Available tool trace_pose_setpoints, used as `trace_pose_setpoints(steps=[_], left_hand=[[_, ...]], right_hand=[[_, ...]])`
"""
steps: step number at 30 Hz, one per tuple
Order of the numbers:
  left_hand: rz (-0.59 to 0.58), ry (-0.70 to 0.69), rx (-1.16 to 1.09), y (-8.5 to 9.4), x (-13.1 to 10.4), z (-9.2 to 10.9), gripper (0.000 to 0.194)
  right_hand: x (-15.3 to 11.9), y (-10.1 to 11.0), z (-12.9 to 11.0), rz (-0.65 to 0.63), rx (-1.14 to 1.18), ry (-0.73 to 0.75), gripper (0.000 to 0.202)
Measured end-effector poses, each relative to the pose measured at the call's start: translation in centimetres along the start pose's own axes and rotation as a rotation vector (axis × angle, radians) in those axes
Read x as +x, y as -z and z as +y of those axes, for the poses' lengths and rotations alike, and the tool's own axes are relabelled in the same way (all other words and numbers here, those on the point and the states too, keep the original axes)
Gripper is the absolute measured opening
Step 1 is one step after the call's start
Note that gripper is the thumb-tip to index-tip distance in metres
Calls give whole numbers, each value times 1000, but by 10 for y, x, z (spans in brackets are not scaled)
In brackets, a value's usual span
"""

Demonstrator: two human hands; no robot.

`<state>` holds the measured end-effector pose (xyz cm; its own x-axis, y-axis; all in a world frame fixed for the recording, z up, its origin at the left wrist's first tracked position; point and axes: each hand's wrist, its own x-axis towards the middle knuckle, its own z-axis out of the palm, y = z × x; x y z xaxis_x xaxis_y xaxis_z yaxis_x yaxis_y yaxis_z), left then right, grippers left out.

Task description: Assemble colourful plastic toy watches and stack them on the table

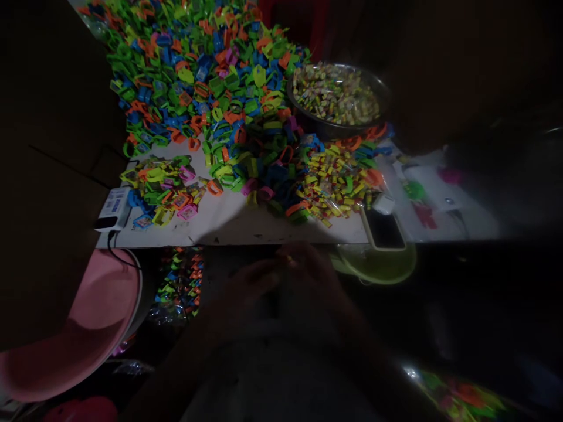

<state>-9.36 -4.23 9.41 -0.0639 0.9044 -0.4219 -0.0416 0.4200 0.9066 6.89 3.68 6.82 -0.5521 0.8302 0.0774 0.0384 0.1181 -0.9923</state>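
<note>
Both hands, left (261,275) and right (308,264), pinch a small yellow piece (288,258); loose fingertips could drop it.

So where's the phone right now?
In the head view, the phone lies at the near edge of the white table, on the person's right, just right of the pile of small yellow pieces.

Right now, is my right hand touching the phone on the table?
Apart. The head view shows the right hand to the left of the phone, with a clear sideways gap between them along the table's front edge.
</note>
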Motion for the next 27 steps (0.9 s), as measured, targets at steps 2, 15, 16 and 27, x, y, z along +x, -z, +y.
trace_pose_setpoints(steps=[2, 15, 16, 27], left_hand=[[54, -17, -57, 0, 3, -1, 33], [299, -278, 67, -8, 2, 1, 34], [290, -287, 61, -8, 2, -1, 35], [286, -199, 64, -6, 4, -6, 30]], right_hand=[[-2, -2, -1, 90, -131, 4, 18], [-11, -8, -18, 64, -485, 257, 13], [-11, -8, -17, 92, -495, 265, 13], [-10, -7, -14, -124, -860, 275, 23]])
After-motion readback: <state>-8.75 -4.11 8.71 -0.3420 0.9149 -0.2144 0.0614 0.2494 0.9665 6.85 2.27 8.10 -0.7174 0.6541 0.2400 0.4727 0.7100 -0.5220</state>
